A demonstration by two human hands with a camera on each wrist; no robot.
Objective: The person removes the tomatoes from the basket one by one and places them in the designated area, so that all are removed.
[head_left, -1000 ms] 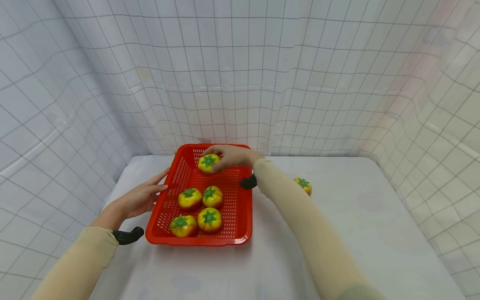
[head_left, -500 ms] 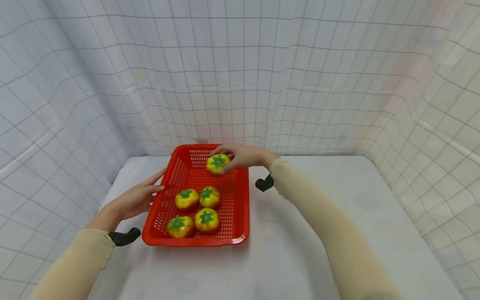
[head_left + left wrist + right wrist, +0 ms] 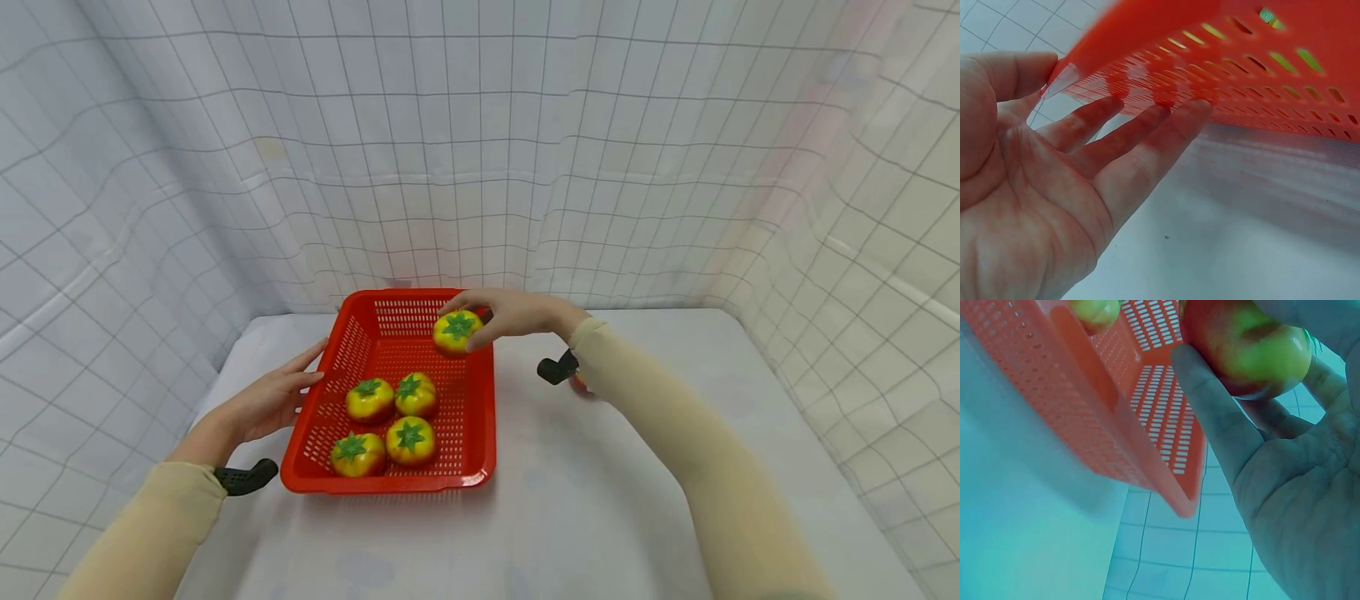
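My right hand (image 3: pixel 506 317) grips a yellow-red tomato (image 3: pixel 456 333) with a green star-shaped top, above the back right part of a red plastic basket (image 3: pixel 487 425). From the right wrist view, the tomato (image 3: pixel 1247 350) is between my thumb and fingers, next to the basket's rim. Several similar tomatoes (image 3: pixel 411 442) lie in the basket's front half. My left hand (image 3: pixel 270 400) is at the basket's left side. In the left wrist view its fairly straight fingertips (image 3: pixel 1194 112) touch the slotted outer wall (image 3: pixel 1260 94), with the thumb at the rim.
The basket stands on a white-covered table (image 3: pixel 540 517). Part of another tomato (image 3: pixel 579 385) shows on the table, mostly hidden behind my right wrist. White curtains with a grid pattern (image 3: pixel 480 167) surround the back and sides.
My right hand has moved right with the tomato, from over the basket's back middle toward its right rim. My left hand has stayed at the basket's left side.
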